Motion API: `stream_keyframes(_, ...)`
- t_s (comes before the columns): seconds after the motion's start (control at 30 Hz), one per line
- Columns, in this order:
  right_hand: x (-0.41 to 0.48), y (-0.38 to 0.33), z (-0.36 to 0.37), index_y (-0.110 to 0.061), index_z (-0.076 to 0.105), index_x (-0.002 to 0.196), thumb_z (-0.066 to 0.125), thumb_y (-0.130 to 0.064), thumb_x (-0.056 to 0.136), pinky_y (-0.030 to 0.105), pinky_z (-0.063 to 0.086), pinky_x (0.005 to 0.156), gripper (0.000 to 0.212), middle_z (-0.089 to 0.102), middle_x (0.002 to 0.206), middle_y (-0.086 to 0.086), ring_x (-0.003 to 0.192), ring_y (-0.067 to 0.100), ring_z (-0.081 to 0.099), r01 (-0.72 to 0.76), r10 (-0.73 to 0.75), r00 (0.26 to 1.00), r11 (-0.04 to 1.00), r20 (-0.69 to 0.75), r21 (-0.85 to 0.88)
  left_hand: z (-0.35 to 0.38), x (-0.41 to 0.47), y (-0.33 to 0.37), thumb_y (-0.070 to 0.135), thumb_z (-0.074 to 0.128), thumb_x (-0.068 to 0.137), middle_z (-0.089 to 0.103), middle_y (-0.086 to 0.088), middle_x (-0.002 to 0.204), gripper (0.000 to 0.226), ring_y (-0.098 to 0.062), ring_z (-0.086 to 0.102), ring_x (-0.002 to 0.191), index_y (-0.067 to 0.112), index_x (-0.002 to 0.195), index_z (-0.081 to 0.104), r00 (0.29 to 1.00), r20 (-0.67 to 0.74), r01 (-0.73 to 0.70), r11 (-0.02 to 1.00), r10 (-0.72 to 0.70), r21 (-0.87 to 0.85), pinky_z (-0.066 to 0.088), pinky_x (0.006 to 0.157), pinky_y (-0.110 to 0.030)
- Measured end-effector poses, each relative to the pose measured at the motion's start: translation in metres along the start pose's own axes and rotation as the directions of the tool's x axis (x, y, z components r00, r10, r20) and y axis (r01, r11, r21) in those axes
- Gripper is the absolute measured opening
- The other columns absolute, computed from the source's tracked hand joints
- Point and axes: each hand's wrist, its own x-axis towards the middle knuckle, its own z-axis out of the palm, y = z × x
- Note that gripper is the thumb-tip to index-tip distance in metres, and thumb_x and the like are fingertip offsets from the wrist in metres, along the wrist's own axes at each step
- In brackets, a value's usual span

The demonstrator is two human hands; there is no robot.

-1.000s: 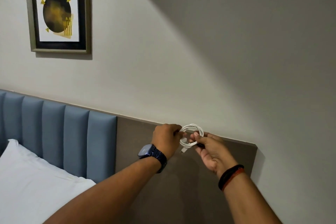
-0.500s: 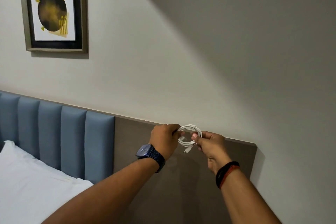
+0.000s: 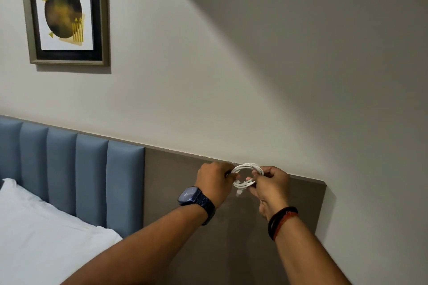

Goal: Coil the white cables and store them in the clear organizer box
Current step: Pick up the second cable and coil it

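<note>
A white cable (image 3: 247, 168) is wound into a small round coil, held up in the air in front of the brown wall panel. My left hand (image 3: 214, 180) pinches the coil's left side; a dark watch sits on that wrist. My right hand (image 3: 271, 184) grips the coil's right side with fingers closed around the loops; black and red bands circle that wrist. A short end with a white plug (image 3: 239, 192) hangs below the coil. The clear organizer box is out of view.
A brown panel (image 3: 185, 192) runs along the wall behind my hands. A blue padded headboard (image 3: 76, 169) and a white pillow (image 3: 41, 233) lie to the left. A framed picture (image 3: 64, 11) hangs high on the left wall.
The hands stay together on the coil while the right hand's fingers shift around the loops. The free plug end now hangs lower between the hands. The view has drifted slightly.
</note>
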Motion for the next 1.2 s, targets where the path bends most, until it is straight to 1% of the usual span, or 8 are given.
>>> stream_keyframes(0.13, 0.001, 0.004, 0.001, -0.009, 0.057, 0.063, 0.051, 0.015, 0.077, 0.043, 0.056, 0.071, 0.029, 0.063, 0.063, 0.012, 0.065, 0.029, 0.065, 0.026, -0.025, 0.999, 0.999, -0.039, 0.028, 0.001, -0.002, 0.001, 0.023, 0.058, 0.086, 0.072, -0.009, 0.076, 0.018, -0.027, 0.063, 0.072, 0.014, 0.084, 0.073, 0.999, 0.028, 0.031, 0.999, -0.032, 0.034, 0.046, 0.064, -0.030)
stream_keyframes(0.3, 0.001, 0.001, 0.002, -0.005, 0.057, 0.065, 0.048, 0.024, 0.074, 0.043, 0.055, 0.072, 0.031, 0.062, 0.067, 0.015, 0.059, 0.023, 0.060, -0.046, 0.043, 0.999, 0.979, 0.020, 0.198, -0.001, -0.002, 0.001, 0.021, 0.060, 0.084, 0.069, -0.013, 0.071, 0.019, -0.030, 0.061, 0.069, 0.008, 0.073, 0.069, 0.992, 0.083, 0.094, 0.995, -0.096, 0.033, 0.042, 0.060, -0.029)
stream_keyframes(0.43, 0.003, -0.002, -0.002, -0.002, 0.057, 0.073, 0.045, 0.025, 0.078, 0.034, 0.054, 0.062, 0.030, 0.060, 0.069, 0.015, 0.060, 0.021, 0.058, -0.177, 0.144, 0.982, 0.932, 0.125, 0.316, -0.002, 0.000, 0.002, 0.015, 0.061, 0.081, 0.068, -0.017, 0.069, 0.018, -0.031, 0.057, 0.065, 0.006, 0.066, 0.066, 0.984, 0.117, 0.136, 0.991, -0.134, -0.004, 0.041, 0.058, -0.030)
stream_keyframes(0.57, 0.005, -0.002, -0.005, 0.000, 0.054, 0.076, 0.042, 0.025, 0.081, 0.025, 0.056, 0.048, 0.028, 0.056, 0.070, 0.016, 0.062, 0.022, 0.056, -0.289, 0.211, 0.951, 0.866, 0.228, 0.408, -0.004, 0.001, 0.003, 0.013, 0.061, 0.080, 0.070, -0.015, 0.073, 0.013, -0.030, 0.061, 0.071, 0.007, 0.075, 0.071, 0.980, 0.161, 0.121, 0.993, -0.119, -0.003, 0.048, 0.063, -0.032)
stream_keyframes(0.67, 0.005, 0.001, -0.007, 0.000, 0.053, 0.076, 0.041, 0.024, 0.082, 0.024, 0.056, 0.048, 0.028, 0.056, 0.071, 0.017, 0.065, 0.022, 0.057, -0.322, 0.215, 0.937, 0.841, 0.277, 0.435, -0.004, 0.001, 0.003, 0.012, 0.063, 0.078, 0.071, -0.015, 0.075, 0.011, -0.028, 0.062, 0.071, 0.007, 0.077, 0.073, 0.971, 0.200, 0.142, 0.989, -0.132, -0.037, 0.050, 0.063, -0.033)
stream_keyframes(0.83, 0.005, 0.002, -0.007, -0.001, 0.054, 0.078, 0.038, 0.024, 0.082, 0.020, 0.055, 0.046, 0.030, 0.056, 0.076, 0.014, 0.068, 0.020, 0.056, -0.336, 0.216, 0.929, 0.832, 0.300, 0.441, -0.005, 0.001, 0.003, 0.015, 0.064, 0.079, 0.071, -0.015, 0.073, 0.011, -0.025, 0.059, 0.065, 0.009, 0.076, 0.073, 0.970, 0.215, 0.124, 0.991, -0.111, -0.050, 0.048, 0.059, -0.033)
stream_keyframes(1.03, -0.002, -0.003, -0.010, 0.004, 0.055, 0.081, 0.046, 0.018, 0.085, 0.027, 0.057, 0.054, 0.018, 0.057, 0.077, 0.016, 0.072, 0.023, 0.059, -0.386, 0.247, 0.894, 0.849, 0.374, 0.362, -0.012, -0.001, 0.002, 0.015, 0.059, 0.081, 0.070, -0.010, 0.070, 0.015, -0.022, 0.053, 0.061, 0.016, 0.081, 0.074, 0.994, 0.106, 0.040, 0.999, -0.039, -0.002, 0.034, 0.058, -0.024)
stream_keyframes(1.2, -0.008, -0.004, -0.012, -0.001, 0.058, 0.078, 0.056, 0.009, 0.086, 0.026, 0.056, 0.048, 0.013, 0.068, 0.053, 0.006, 0.056, 0.017, 0.067, -0.357, 0.258, 0.882, 0.913, 0.395, 0.199, -0.016, 0.001, -0.004, 0.015, 0.059, 0.083, 0.071, -0.010, 0.073, 0.017, -0.017, 0.045, 0.060, 0.019, 0.089, 0.075, 0.997, 0.074, 0.031, 0.999, -0.031, 0.008, 0.034, 0.058, -0.024)
